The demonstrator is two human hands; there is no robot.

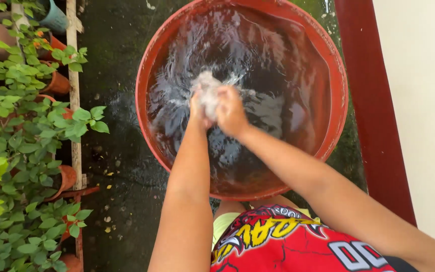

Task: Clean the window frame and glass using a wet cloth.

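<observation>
Both hands meet just above the middle of the frame, closed together around a small wet wad of pale cloth (208, 90). The left hand (198, 107) presses against the wad from the left side, its grip curled onto the fabric, though its fingers are mostly hidden behind the cloth and the other hand. The right hand (231, 112) is fisted on the wad from the right, knuckles facing up. The cloth sits at the water's surface, with splashes and ripples spreading around it.

The left forearm rises almost straight from the bottom edge of the frame; the right forearm comes in on a slant from the lower right corner, so the two arms form a narrow wedge ending at the cloth.

The water fills a round red tub (149, 60) on dark, damp ground (117, 151). Leafy potted plants (21, 126) fill the left edge of the frame, and red printed shorts (278, 247) show at the bottom.
</observation>
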